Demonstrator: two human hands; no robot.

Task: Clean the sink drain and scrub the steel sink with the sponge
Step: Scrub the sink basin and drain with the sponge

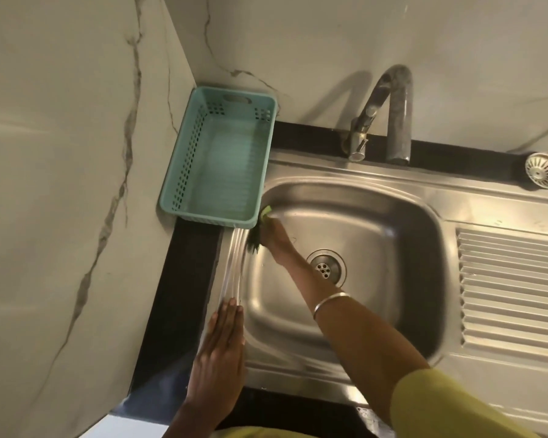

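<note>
the right hand [277,237] reaches across the basin and grips the sponge [261,226], yellow-green on top with a dark scrubbing side, pressing it against the far-left corner of the steel sink [355,197] just below the rim. a metal bangle [329,303] sits on that forearm, and a yellow-green sleeve [440,403] covers the upper arm. the left hand [219,349] lies flat with fingers straight and together on the sink's left rim, holding nothing. the drain [326,268] shows in the middle of the basin, partly behind the right wrist. a teal plastic basket [184,172] stands on the black counter [187,273] at the corner, touching the sink's edge. the tap [389,112] arches over the back rim. 1 loose strainer [544,170] rests at the far right, behind the ribbed drainboard [513,289].
</note>
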